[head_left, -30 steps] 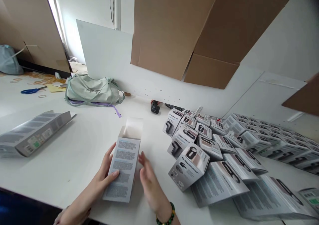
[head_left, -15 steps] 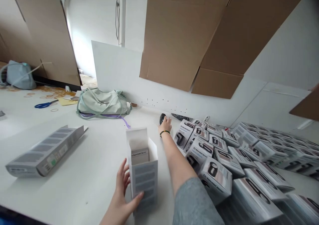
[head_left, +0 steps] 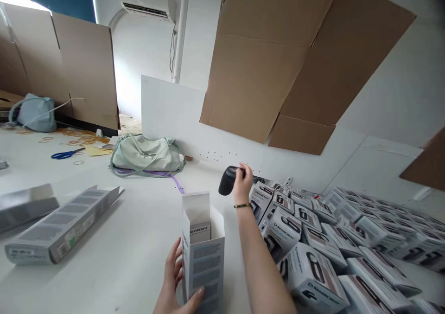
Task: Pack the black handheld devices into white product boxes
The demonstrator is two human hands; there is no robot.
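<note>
My left hand (head_left: 173, 277) is curled around an upright open SilverCrest carton (head_left: 204, 263), fingers gripping its lower side, top flap standing up. My right hand (head_left: 244, 183) is closed on a black handheld device (head_left: 228, 180), up past the carton and just beside the pile of SilverCrest boxes (head_left: 306, 240) on the white table (head_left: 118, 277). Beaded bracelet (head_left: 241, 206) on the right wrist.
</note>
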